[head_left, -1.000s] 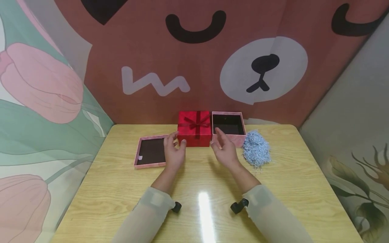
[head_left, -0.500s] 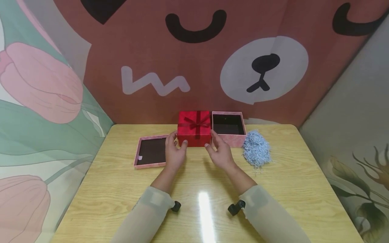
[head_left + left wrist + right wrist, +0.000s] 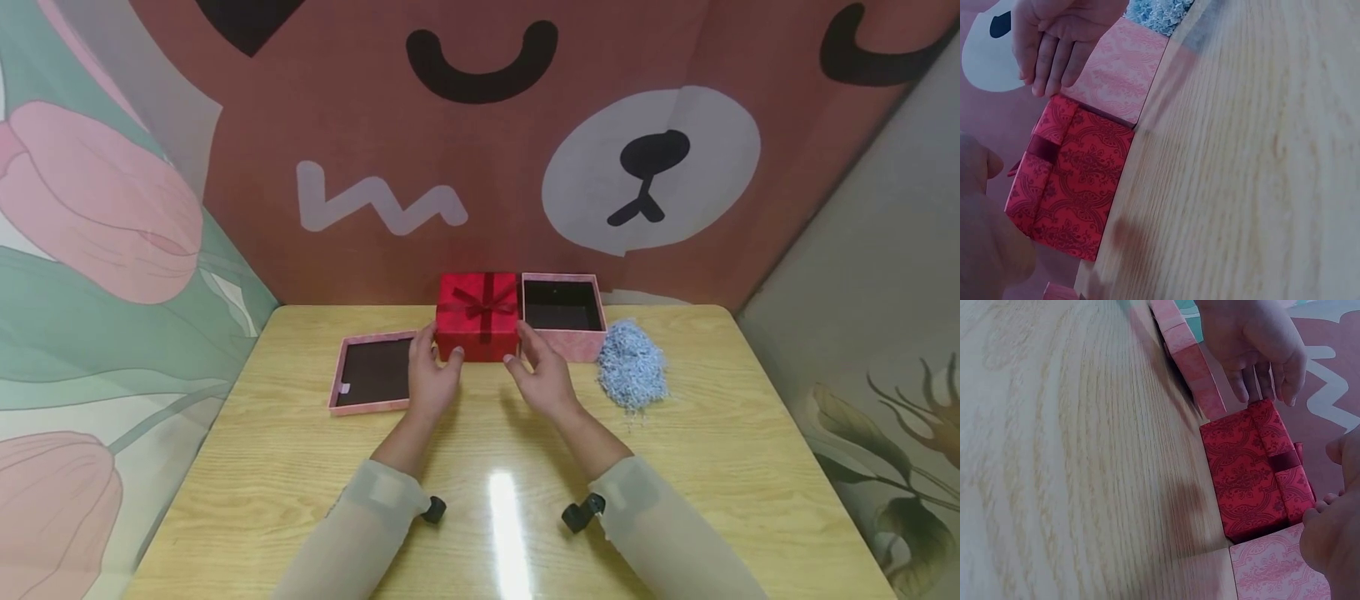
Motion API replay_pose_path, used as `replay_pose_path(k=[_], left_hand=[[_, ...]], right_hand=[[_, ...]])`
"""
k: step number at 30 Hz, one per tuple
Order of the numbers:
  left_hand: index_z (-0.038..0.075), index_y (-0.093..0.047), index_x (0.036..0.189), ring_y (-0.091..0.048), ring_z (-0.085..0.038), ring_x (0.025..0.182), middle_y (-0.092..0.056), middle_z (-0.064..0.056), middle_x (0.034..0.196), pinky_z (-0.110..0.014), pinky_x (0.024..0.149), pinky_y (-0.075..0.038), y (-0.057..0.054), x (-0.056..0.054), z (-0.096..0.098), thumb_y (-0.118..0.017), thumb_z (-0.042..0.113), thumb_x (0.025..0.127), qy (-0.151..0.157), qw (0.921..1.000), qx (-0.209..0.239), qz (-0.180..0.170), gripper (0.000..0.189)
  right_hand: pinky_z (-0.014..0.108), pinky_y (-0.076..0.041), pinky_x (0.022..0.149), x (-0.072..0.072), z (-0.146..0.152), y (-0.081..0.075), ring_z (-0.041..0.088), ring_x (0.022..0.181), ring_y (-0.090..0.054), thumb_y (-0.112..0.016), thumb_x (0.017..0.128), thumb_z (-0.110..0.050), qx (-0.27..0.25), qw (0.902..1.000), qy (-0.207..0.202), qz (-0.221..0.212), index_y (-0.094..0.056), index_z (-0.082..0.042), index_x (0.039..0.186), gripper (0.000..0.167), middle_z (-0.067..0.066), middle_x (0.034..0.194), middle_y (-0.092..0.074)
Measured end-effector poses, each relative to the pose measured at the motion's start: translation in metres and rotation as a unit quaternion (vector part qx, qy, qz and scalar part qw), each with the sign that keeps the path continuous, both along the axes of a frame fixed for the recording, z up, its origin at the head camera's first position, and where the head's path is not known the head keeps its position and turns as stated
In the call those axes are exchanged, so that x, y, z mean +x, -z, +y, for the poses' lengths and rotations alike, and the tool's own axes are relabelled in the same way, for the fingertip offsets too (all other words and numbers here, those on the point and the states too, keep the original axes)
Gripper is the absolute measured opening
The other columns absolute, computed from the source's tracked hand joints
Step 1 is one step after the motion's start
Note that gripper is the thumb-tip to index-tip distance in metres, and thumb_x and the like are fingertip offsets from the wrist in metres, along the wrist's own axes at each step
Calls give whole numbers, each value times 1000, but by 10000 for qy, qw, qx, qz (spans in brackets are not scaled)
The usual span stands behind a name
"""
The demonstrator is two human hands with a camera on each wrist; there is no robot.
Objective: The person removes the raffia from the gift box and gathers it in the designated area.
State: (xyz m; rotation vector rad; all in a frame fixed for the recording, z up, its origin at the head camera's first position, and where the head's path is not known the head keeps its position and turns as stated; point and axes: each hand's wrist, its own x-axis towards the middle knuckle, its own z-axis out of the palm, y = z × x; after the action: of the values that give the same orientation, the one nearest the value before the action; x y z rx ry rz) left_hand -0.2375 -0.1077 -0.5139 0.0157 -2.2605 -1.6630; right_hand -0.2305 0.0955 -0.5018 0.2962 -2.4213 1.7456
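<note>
A red patterned gift box [image 3: 477,345] with a dark red ribbon bow on its lid stands at the back of the table. My left hand [image 3: 433,382] is at its left side and my right hand [image 3: 544,383] at its right side, fingertips right at the lid's edges. The fingers look fairly straight, thumbs apart in front of the box. In the left wrist view, the right hand [image 3: 1069,34] has its fingertips over the corner of the red box [image 3: 1082,181]. The right wrist view shows the left hand [image 3: 1257,337] at the opposite end of the lid.
Right beside the red box is a pink box [image 3: 567,344], lidless with a dark inside. A heap of pale blue shredded paper [image 3: 632,367] lies next to it. On the left, a pink lid [image 3: 375,375] rests dark inside up. A printed fabric wall backs the table.
My right hand has moved left, from in front of the pink box to the red box's right side. My left hand has shifted slightly. The boxes have not moved on the table.
</note>
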Motion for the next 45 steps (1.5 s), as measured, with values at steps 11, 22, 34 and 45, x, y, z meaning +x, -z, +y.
replay_pose_path(k=[11, 22, 34, 45], left_hand=[[1, -48, 151, -39, -28, 146, -38, -16, 154, -49, 121, -35, 0, 15, 0, -69, 6, 94, 155, 9992, 350, -87, 61], [0, -48, 151, -48, -32, 131, -44, -17, 143, -49, 119, -38, 2, 25, -4, -70, 2, 93, 200, 9968, 759, -140, 62], [4, -46, 154, -51, -28, 124, -46, -12, 137, -49, 113, -46, 3, 36, -8, -73, 6, 93, 314, 9970, 613, -351, 66], [4, -40, 158, -56, -36, 133, -41, -13, 157, -41, 107, -51, 6, 46, -17, -80, 9, 89, 815, 9915, 580, -826, 80]], right_hand=[[41, -42, 116, 6, 4, 0, 32, 136, -56, -70, 96, -2, -430, 9980, 266, 366, -52, -1, 150, 57, 18, 146, -59], [56, -49, 106, 24, 4, -25, 50, 121, -58, -68, 91, 12, -895, 9950, 334, 285, -52, 12, 144, 56, 34, 139, -57], [50, -52, 105, 18, 16, 2, 49, 123, -58, -74, 88, 10, -1041, 9943, 206, 20, -50, 9, 147, 63, 33, 135, -57], [50, -53, 104, 22, 24, 4, 35, 122, -65, -85, 84, -4, 19, 9993, -142, -343, -43, -8, 158, 85, 15, 144, -60]])
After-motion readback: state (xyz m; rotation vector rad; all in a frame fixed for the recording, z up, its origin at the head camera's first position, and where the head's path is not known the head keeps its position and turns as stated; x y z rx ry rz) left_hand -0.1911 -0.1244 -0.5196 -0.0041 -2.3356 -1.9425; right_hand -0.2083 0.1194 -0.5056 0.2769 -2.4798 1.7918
